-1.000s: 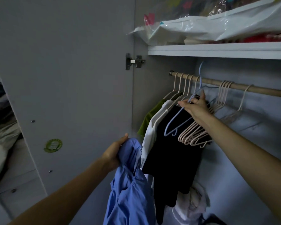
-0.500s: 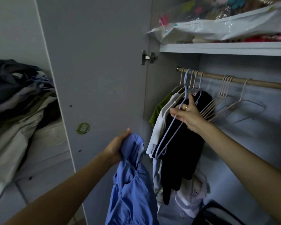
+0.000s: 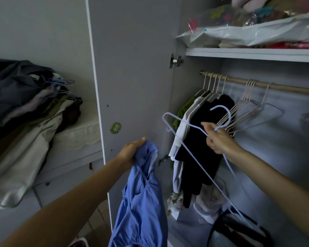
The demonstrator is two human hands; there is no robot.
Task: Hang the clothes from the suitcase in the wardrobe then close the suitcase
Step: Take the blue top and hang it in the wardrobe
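Note:
My left hand (image 3: 130, 152) grips the top of a crumpled blue garment (image 3: 141, 202), which hangs down in front of the open wardrobe door (image 3: 132, 68). My right hand (image 3: 218, 139) holds a pale blue wire hanger (image 3: 193, 152) by its neck, free of the wooden rail (image 3: 284, 88) and tilted, its hook above my fingers. On the rail's left end hang a green, a white and a black garment (image 3: 200, 148). Several empty beige hangers (image 3: 246, 106) hang further right. The suitcase is out of view.
A shelf (image 3: 248, 53) above the rail carries plastic-wrapped bundles. Bags and white items lie on the wardrobe floor (image 3: 212, 205). To the left, a heap of clothes with hangers (image 3: 25, 113) lies on a mattress.
My right hand has lifted the blue hanger off the rail and brought it down and toward me. The view has turned left. My left hand still holds the blue garment.

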